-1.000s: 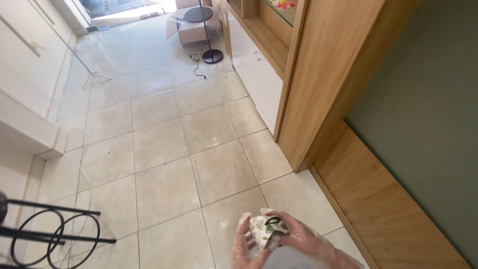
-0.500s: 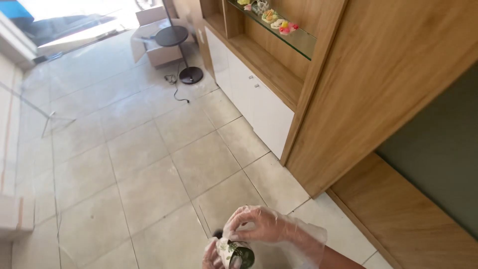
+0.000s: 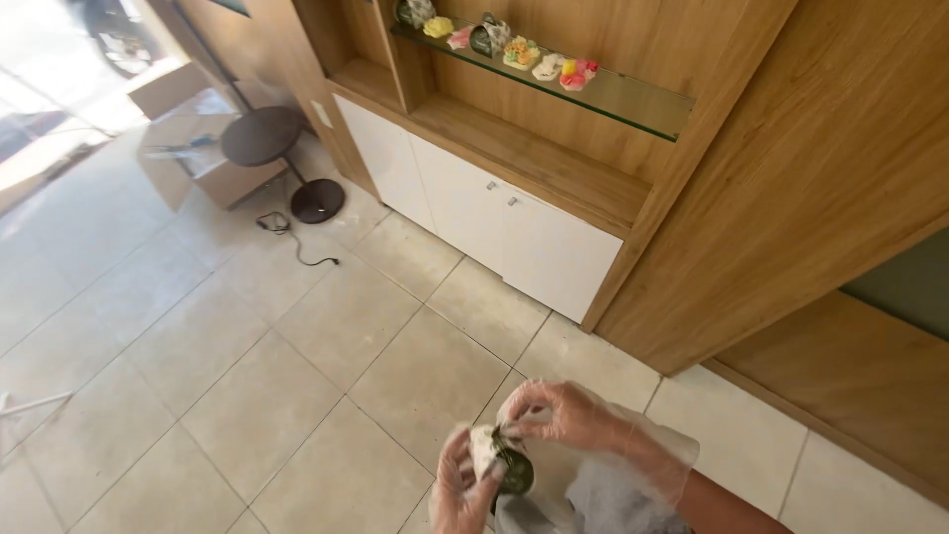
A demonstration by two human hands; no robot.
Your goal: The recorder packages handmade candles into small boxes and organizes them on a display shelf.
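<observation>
left hand (image 3: 463,489): we cup the small dark-and-white wrapped item (image 3: 502,463)
right hand (image 3: 563,413): at 2 o'clock, we pinch its top

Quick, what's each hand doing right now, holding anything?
Left hand: closed on the small wrapped dark object, gloved.
Right hand: fingers pinching the top of the same object, gloved.

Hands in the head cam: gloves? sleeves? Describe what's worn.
Both the left hand and the right hand wear thin, clear, loose disposable plastic gloves, crinkled and baggy at the right cuff. No sleeve shows on the right forearm; the left forearm is out of frame.
</observation>
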